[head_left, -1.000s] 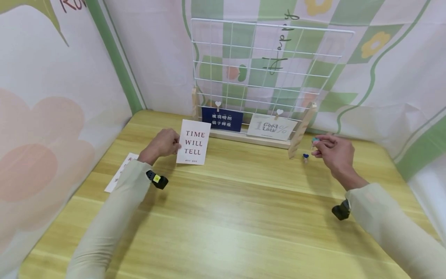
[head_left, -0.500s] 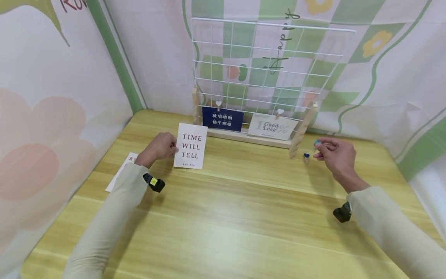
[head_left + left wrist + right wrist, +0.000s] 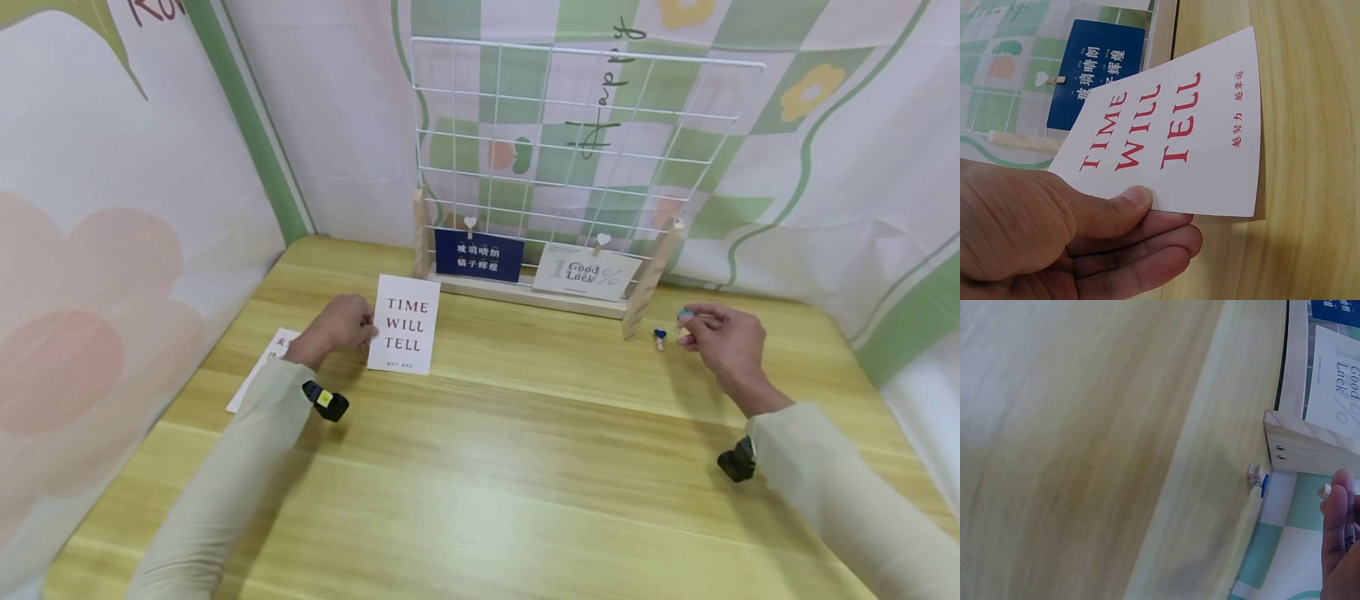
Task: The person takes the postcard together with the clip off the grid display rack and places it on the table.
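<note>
Card (image 3: 402, 335) pinched, L thumb (image 3: 1124, 203) atop

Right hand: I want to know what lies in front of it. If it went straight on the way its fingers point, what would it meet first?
Probably the blue-headed clip on the table, just beyond the right hand.

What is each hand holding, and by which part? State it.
Left hand pinches the white card by its left edge. Right hand pinches a small clip; where, cannot be told.
</note>
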Available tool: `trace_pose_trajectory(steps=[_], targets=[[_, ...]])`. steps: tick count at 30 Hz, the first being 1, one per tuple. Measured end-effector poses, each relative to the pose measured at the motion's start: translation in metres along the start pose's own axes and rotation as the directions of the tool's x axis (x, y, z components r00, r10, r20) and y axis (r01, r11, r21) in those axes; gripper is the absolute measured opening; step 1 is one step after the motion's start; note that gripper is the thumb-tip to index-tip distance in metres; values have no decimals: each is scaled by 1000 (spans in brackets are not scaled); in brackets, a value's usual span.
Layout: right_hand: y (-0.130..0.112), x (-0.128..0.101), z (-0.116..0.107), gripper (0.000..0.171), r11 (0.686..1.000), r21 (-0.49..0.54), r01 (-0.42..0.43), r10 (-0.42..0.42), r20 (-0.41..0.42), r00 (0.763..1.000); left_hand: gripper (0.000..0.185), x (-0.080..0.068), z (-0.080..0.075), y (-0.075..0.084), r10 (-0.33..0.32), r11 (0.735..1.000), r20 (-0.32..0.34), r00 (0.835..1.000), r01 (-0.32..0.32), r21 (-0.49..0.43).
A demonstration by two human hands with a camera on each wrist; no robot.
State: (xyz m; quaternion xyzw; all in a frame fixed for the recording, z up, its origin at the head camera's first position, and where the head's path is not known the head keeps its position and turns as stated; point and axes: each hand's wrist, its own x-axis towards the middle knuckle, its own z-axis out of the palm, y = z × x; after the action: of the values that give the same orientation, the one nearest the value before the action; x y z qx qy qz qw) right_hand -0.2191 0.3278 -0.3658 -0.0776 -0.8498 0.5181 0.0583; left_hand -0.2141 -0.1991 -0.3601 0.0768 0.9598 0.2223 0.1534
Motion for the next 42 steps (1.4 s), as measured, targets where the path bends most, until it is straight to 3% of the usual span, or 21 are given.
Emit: trace_pose_trajectory(steps=[18, 42], targets=[[21, 3, -3, 37, 993, -115, -41, 43, 22, 999, 11, -5, 5, -7, 21, 1000, 9, 1000, -21, -9], [32, 5, 4, 37, 989, -130, -76, 82, 44, 996, 12, -5, 7, -13, -45, 999, 46, 998, 45, 8]])
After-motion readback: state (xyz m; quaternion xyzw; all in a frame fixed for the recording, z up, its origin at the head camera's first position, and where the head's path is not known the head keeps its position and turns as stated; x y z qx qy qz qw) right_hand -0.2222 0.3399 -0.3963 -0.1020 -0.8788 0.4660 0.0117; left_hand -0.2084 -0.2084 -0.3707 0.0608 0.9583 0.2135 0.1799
